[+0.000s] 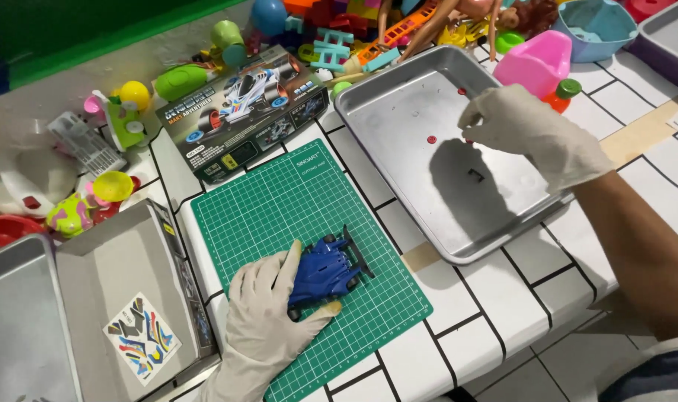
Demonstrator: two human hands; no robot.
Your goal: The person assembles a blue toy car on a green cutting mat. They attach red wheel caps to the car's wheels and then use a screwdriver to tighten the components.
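My left hand (264,313), in a white glove, grips a blue toy car body (325,268) that rests on a green cutting mat (279,201). My right hand (529,130), also gloved, reaches over a metal tray (398,89) with its fingertips pinched at a small red part; I cannot tell whether the part is lifted. Another small red piece (431,139) and a small dark piece (476,175) lie on the tray floor.
A model car kit box (242,112) lies behind the mat. An open grey box (123,275) with a sticker sheet (142,339) sits at the left. Toys crowd the back: plastic eggs, a pink potty (536,63), a teal bowl (596,26).
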